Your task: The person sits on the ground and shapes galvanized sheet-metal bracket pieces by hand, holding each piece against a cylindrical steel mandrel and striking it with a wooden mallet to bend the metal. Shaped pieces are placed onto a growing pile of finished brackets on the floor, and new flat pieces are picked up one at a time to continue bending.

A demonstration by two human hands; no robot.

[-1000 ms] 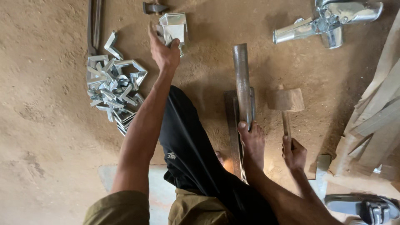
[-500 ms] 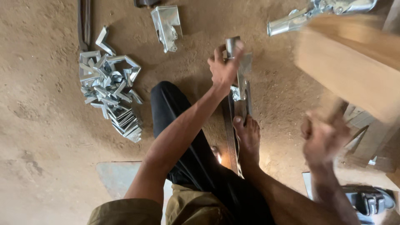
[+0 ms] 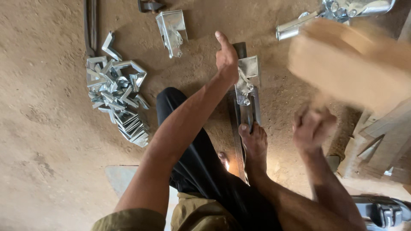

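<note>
The metal bracket (image 3: 247, 81) sits on top of a long steel bar (image 3: 244, 124) — a bright folded piece whose long axis runs away from the person, in line with the bar beneath it. The bar itself points from near the person's bare foot (image 3: 254, 143), which presses down on its near end, toward the top of the head view.

The left hand (image 3: 227, 57) rests against the bracket's left edge, fingers closed on its side and thumb sticking up. The right hand (image 3: 312, 128) is off to the right of the bar, well apart from the bracket, wrapped around the handle of a wooden mallet (image 3: 346, 64); the mallet's head is a blur above the hand.

One bracket lies on the bar. A second similar bracket (image 3: 172, 28) lies alone on the dirt floor (image 3: 51, 128) beyond the left hand. Further left is one heap of small bent metal pieces (image 3: 117, 98) — too tangled to count. One larger grey metal fitting (image 3: 338, 10) lies at the top right.
</note>
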